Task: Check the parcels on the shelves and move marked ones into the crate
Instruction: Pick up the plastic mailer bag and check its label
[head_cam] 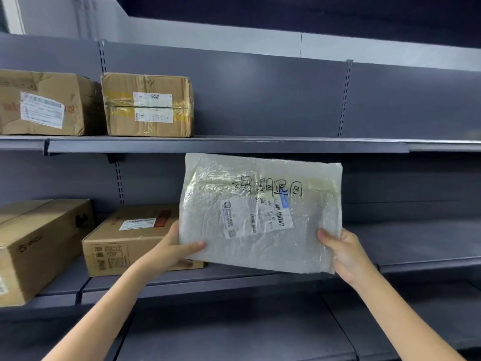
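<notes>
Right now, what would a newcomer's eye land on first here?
The flat bubble-wrap parcel, held up mid-frame before the shelves, with black handwriting across its top and a printed label below. The left hand and right hand grip its lower corners. Cardboard boxes sit at left on both shelves.

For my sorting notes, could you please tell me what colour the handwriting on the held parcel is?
Black, across the upper part of the pale bubble-wrap parcel, above its label; seen in the head view.

Flat whitish bubble-wrap parcel (pixel 260 212) held upright facing cam, tilted slightly clockwise, in front of middle shelf. Black handwritten marking across top; white barcode label at ctr. Gripped at 7 and 4 o'clock corners.
</notes>
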The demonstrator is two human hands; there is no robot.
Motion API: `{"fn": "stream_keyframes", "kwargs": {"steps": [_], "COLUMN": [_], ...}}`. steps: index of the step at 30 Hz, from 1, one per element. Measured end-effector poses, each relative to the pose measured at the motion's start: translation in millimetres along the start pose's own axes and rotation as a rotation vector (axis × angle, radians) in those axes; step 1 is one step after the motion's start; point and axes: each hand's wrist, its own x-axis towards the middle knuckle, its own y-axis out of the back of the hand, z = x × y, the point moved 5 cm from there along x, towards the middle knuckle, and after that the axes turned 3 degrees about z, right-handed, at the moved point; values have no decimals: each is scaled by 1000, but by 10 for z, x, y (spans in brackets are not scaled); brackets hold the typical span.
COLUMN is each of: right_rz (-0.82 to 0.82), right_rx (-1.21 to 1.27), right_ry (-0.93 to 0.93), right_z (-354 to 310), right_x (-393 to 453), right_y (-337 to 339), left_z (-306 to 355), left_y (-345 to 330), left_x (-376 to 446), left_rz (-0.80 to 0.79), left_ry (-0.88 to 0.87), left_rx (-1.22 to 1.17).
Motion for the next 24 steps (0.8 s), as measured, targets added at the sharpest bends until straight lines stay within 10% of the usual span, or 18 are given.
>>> {"fn": "stream_keyframes", "kwargs": {"steps": [24], "right_rz": [-107], "right_rx": [35], "right_ry": [-276], "right_z": [853], "right_x": [-397], "right_y": [377], "left_z": [-466], "left_y": [-85], "left_x": [-768], "left_rz": [298], "left_ry": [84], "left_rx": [-144]}}
